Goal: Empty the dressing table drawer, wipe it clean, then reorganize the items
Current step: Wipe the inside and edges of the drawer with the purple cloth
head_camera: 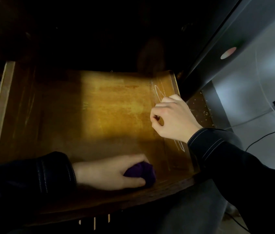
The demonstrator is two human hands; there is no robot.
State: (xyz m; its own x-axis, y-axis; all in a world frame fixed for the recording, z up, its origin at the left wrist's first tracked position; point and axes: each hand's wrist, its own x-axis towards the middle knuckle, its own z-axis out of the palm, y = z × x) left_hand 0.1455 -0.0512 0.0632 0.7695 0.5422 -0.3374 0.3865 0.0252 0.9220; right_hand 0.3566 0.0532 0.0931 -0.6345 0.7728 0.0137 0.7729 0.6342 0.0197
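wiping, seemingly. left hand clenched round purple cloth, pressed on drawer floor by the front edge. right hand curled at the right wall, ahead of the left; gripping or merely bracing, cannot tell. best to sweep in overlapping strokes toward the dark back corners.

The back of the drawer is lost in darkness. The left hand covers most of the purple cloth. Whether the right hand pinches anything is unclear.
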